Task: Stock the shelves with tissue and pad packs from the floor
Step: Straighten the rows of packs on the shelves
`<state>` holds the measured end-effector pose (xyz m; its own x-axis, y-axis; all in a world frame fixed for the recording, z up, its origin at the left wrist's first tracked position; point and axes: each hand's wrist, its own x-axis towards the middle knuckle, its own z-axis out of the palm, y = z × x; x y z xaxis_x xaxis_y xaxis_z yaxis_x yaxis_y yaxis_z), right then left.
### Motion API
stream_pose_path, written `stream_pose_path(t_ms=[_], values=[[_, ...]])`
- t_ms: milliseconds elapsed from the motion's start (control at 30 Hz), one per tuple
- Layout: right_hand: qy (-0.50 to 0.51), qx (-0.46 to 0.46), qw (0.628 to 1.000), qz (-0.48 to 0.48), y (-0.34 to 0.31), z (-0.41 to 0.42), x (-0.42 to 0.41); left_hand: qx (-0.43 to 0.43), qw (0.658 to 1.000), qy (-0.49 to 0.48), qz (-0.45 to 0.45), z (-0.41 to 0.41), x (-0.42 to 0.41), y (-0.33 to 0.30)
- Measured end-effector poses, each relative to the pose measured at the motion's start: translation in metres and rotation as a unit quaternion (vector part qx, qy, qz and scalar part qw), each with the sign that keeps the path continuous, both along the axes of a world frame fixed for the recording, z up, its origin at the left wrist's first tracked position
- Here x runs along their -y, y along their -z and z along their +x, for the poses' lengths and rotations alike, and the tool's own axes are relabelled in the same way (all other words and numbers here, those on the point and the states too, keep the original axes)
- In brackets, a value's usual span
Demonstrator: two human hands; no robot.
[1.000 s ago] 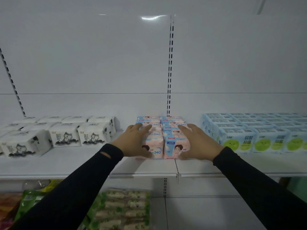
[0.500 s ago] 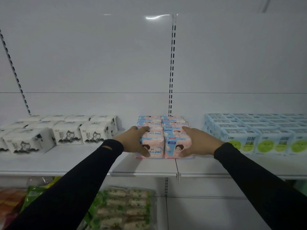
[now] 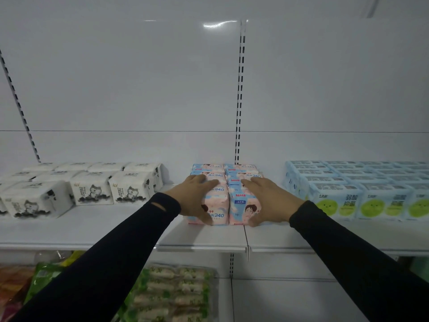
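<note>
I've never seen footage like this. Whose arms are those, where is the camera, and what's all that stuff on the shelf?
There is no machine here: a person wears a camera on the head, so you see what they see, looking forward and down past their own black sleeves. The left hand and right hand press from either side on a block of pink and blue pad packs standing on the white shelf. The packs are squeezed between the palms but rest on the shelf, not lifted. To the left sit white tissue packs printed with a dog drawing. To the right are light blue packs with green circles. Below, on a lower level, lie green-wrapped goods.
</note>
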<state>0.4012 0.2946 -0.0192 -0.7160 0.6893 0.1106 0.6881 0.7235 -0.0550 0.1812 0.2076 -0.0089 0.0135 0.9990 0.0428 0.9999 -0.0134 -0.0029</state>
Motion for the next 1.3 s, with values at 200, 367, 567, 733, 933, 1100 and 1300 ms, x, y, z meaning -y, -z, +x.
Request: stream_pose_path(t_ms=[200,367,567,733,933,1100,1300], values=[[-0.007,0.007,1.000,0.008,0.000,0.000,-0.003,-0.009,1.000,-0.003,0.000,0.003,0.000,-0.001],[-0.003,0.016,1.000,0.012,-0.002,-0.001,0.000,-0.007,1.000,-0.011,-0.003,0.005,0.001,-0.003],[0.002,0.038,0.999,0.012,-0.007,0.000,0.004,-0.015,1.000,-0.017,-0.003,0.003,0.005,-0.003],[-0.017,-0.015,1.000,-0.020,-0.016,0.007,0.008,0.033,0.999,-0.015,0.003,0.002,0.013,-0.013],[0.008,-0.114,0.992,-0.057,-0.027,-0.001,-0.011,0.144,0.985,-0.072,0.063,-0.004,0.004,-0.029],[0.045,-0.085,0.992,-0.077,-0.032,-0.019,-0.042,0.138,0.983,-0.119,0.023,-0.012,-0.025,-0.027],[0.050,0.029,0.992,-0.115,-0.029,-0.039,-0.068,0.153,0.977,-0.136,-0.051,-0.030,-0.060,-0.017]])
